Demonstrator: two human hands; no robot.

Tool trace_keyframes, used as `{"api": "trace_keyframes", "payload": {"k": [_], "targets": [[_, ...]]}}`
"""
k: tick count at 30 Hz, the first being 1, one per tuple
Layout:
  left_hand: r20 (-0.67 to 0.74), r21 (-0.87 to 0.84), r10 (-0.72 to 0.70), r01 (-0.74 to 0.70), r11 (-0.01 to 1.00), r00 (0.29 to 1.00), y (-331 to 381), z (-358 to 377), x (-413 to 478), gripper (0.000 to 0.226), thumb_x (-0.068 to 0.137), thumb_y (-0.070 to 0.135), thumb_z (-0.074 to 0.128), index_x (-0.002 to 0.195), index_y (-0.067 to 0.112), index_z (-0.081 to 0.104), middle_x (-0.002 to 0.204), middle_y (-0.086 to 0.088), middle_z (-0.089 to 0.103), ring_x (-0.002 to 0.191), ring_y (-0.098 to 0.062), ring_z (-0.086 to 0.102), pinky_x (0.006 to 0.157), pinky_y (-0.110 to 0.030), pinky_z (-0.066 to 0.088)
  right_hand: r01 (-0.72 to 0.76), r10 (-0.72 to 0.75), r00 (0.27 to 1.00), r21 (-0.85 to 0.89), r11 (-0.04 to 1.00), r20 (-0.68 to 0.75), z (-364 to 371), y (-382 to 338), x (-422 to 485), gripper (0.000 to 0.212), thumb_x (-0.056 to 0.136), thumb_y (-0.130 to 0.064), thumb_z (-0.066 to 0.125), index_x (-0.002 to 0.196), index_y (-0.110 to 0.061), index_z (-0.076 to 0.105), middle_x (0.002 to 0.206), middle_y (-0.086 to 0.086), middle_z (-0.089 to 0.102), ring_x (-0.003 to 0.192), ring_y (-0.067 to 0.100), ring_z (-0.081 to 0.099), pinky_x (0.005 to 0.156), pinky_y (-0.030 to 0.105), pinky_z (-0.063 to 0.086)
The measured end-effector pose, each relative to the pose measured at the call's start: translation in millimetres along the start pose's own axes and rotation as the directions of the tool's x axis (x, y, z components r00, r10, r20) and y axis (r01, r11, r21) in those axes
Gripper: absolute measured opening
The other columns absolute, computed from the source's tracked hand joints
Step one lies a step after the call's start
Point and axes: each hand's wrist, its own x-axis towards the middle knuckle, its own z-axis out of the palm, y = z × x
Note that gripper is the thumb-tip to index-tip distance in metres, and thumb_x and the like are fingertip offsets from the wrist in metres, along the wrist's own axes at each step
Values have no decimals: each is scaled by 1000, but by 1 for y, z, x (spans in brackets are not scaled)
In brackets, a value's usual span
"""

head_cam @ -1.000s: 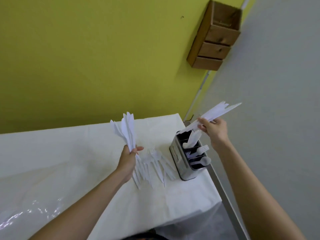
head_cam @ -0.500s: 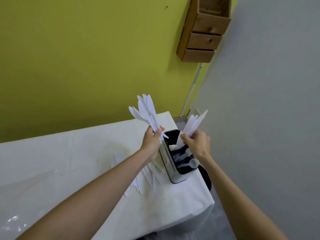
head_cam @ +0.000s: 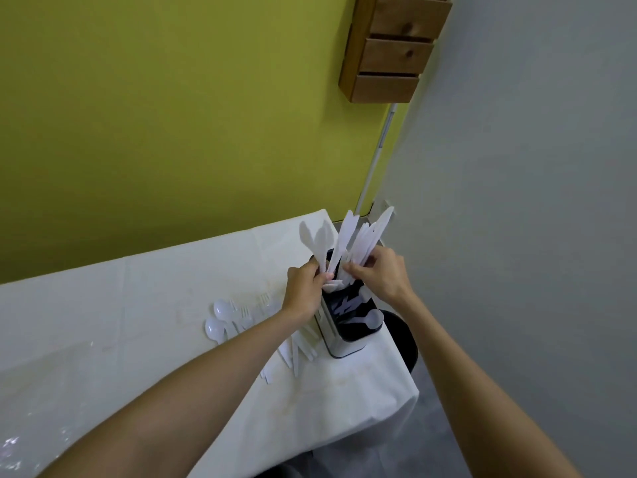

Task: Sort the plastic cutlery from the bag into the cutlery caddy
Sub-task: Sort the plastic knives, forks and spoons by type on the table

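Cutlery (head_cam: 293, 355) on the table (head_cam: 155, 305): what lies loose?
— White plastic pieces, scattered just left of the caddy (head_cam: 341, 350). Spoons (head_cam: 220, 317) lie furthest left with forks (head_cam: 245, 313) beside them. Long handles fan out under your left forearm toward the near edge.
— And my hands?
— Both are over the caddy's far end, nearly touching. Your left hand (head_cam: 303, 288) is curled round a few knives (head_cam: 319, 241), blades up. Your right hand (head_cam: 382, 274) grips a fuller bunch (head_cam: 368, 236), also blades up, fanned toward the table's far right corner. Your fingers hide the lower ends of both lots, so I cannot tell whether they sit inside a compartment.
— Where is the caddy?
— Upright at the right edge, not far from the far right corner. It has steel walls and a dark, divided inside. White pieces lie in the nearer compartments, too blurred to name.
— The bag (head_cam: 20, 439)?
— Clear crumpled plastic at the table's near left.
— Anything else?
— Wooden drawers (head_cam: 393, 53) hang on the yellow-green wall above. A dark round object (head_cam: 408, 343) sits below the right edge.
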Motion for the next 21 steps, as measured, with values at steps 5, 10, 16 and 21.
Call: {"api": "trace_keyframes", "payload": {"k": [5, 10, 16, 21], "targets": [[24, 92, 45, -47, 995, 999, 0, 1, -5, 22, 96, 15, 53, 113, 5, 62, 108, -11, 68, 100, -25, 61, 78, -23, 39, 18, -16, 998, -39, 999, 53, -2, 2, -3, 24, 78, -27, 76, 76, -5, 69, 72, 6, 70, 66, 16, 60, 55, 23, 43], [38, 195, 57, -63, 979, 998, -1, 1, -2, 23, 97, 20, 51, 103, -1, 57, 106, -9, 51, 94, -21, 52, 77, -20, 35, 29, -22, 994, -65, 997, 104, -2, 5, -8, 30, 77, -23, 72, 69, 5, 62, 66, 17, 66, 57, 15, 49, 49, 25, 37], [69, 296, 86, -103, 950, 994, 2, -3, -2, 25, 99, 16, 48, 107, -6, 56, 109, -16, 50, 99, -29, 54, 74, -18, 32, 51, -49, 992, -14, 999, 113, -5, 3, -12, 15, 77, -20, 67, 86, -8, 64, 73, 1, 66, 69, 15, 57, 59, 26, 43], [94, 279, 114, -136, 951, 989, 1, -7, -2, 21, 97, 18, 52, 106, 2, 60, 102, -12, 53, 91, -26, 54, 73, -24, 36, 29, -45, 995, 175, 984, 85, -8, -2, -17, 20, 82, -30, 58, 75, -12, 53, 64, -5, 46, 61, 12, 39, 56, 26, 32]]}}
